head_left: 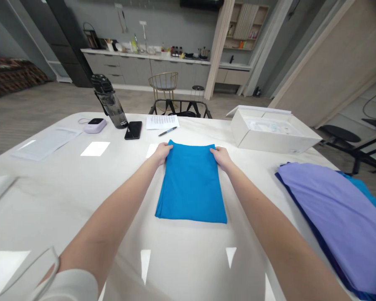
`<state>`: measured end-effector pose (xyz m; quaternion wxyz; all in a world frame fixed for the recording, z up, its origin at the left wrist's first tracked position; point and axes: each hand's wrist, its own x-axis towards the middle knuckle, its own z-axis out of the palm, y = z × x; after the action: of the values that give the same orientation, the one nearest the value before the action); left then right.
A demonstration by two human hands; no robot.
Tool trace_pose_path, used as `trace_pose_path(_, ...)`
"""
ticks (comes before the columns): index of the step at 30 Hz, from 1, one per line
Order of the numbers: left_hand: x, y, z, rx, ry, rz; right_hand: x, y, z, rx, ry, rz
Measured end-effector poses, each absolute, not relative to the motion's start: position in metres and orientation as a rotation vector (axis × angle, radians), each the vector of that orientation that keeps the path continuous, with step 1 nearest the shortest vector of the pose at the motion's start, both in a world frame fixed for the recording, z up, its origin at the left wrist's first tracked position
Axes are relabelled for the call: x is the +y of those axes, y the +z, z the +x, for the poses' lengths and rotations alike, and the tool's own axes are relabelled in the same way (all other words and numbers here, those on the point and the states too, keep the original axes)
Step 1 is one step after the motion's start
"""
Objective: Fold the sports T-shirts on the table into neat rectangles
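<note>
- Blue cloth [192, 182] is lying folded at clock centre on the white table [188, 259]; layered edges are showing at its 7 o'clock corner.
- Left hand [163, 153] is pinching the cloth's 11 o'clock corner; right hand [221, 157] is pinching the 1 o'clock one. Thumbs are pressing close; other fingers are partly hiding. Cannot tell whether the far edge is lifting clear.
- Step in hand, by my reading: the hands are squaring or steadying the folded cloth. Any move from here would be calling for an even pull, both corners level, lest the layers slip.
- Box [269, 140] is sitting open at 2 o'clock, lid tipping back; something pale is lying inside, too unclear to name.
- Bottle [113, 108] is standing at 10 o'clock beside the phone [133, 130], black lid on; cannot tell if it is holding liquid.
- Clothes [335, 217], mainly purple, are lying between 3 and 4 o'clock.
</note>
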<state>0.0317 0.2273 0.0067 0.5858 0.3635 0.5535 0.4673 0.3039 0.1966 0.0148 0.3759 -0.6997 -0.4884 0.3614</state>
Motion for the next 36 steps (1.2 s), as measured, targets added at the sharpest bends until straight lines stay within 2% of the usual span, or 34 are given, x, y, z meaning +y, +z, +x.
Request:
trace_pose_path(6, 0.232, 0.004, 0.026, 1.792, 1.039, 1.457, 0.192, 0.014, 0.302, -1.576, 0.391, -2.007)
trace_pose_path(11, 0.193, 0.013, 0.048, 1.780, 1.019, 2.089, 0.174, 0.024, 0.276, -1.793, 0.027, -1.906)
trace_pose_path(14, 0.163, 0.004, 0.068, 1.589, 0.766, 2.324, 0.157, 0.014, 0.252, -2.024, 0.108, -1.730)
trace_pose_path(17, 0.145, -0.011, 0.080, 1.594, 0.546, 2.365, 0.143, -0.004, 0.233, -2.174, 0.224, -1.748)
trace_pose_path(21, 0.141, -0.018, 0.081, 1.644, 0.494, 2.381, 0.136, -0.015, 0.224, -2.203, 0.213, -1.828)
trace_pose_path(28, 0.142, -0.010, 0.081, 1.673, 0.397, 2.384, 0.125, -0.003, 0.224, -2.190, 0.241, -1.922)
trace_pose_path(36, 0.144, -0.011, 0.082, 1.741, 0.268, 2.439, 0.043, -0.005, 0.228, -2.257, 0.183, -1.888)
